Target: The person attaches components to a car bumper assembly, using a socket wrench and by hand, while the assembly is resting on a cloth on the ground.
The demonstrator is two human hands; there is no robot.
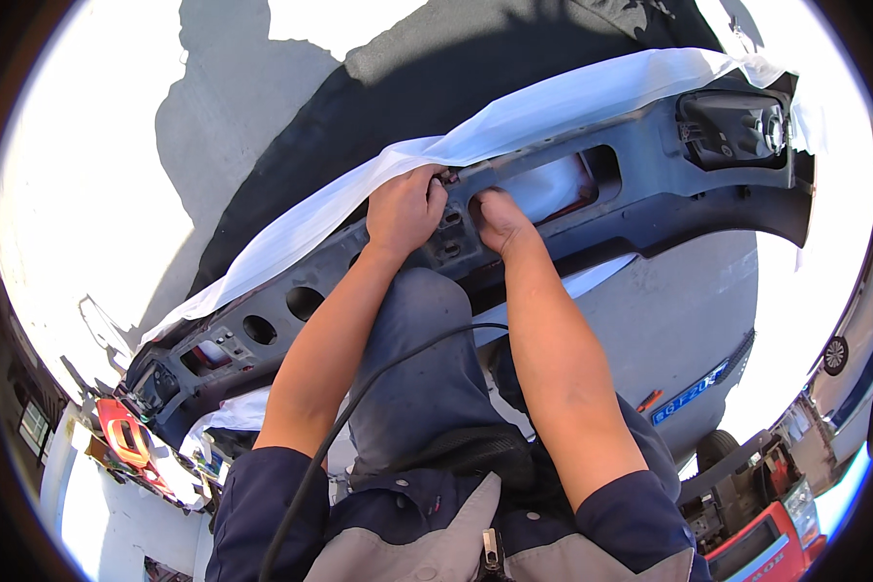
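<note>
A long dark grey vehicle bumper (640,145) lies across my view, slanting up to the right, with its ribbed inner side towards me. My left hand (405,209) is at its far edge near the middle, fingers curled in around a small part that they hide. My right hand (500,221) reaches into the opening just right of the centre bracket (450,233); its fingers are bent and their tips are out of sight. White wrapping sheet (553,105) runs along the far edge. A black lamp unit (732,128) is fitted in the right end.
Black cloth (436,92) covers ground beyond the bumper. A dark cable (388,367) crosses my lap. On the right, a grey panel with a blue plate (689,393) stands near a wheel and a red vehicle part (752,548). Red and white parts (126,436) lie at left.
</note>
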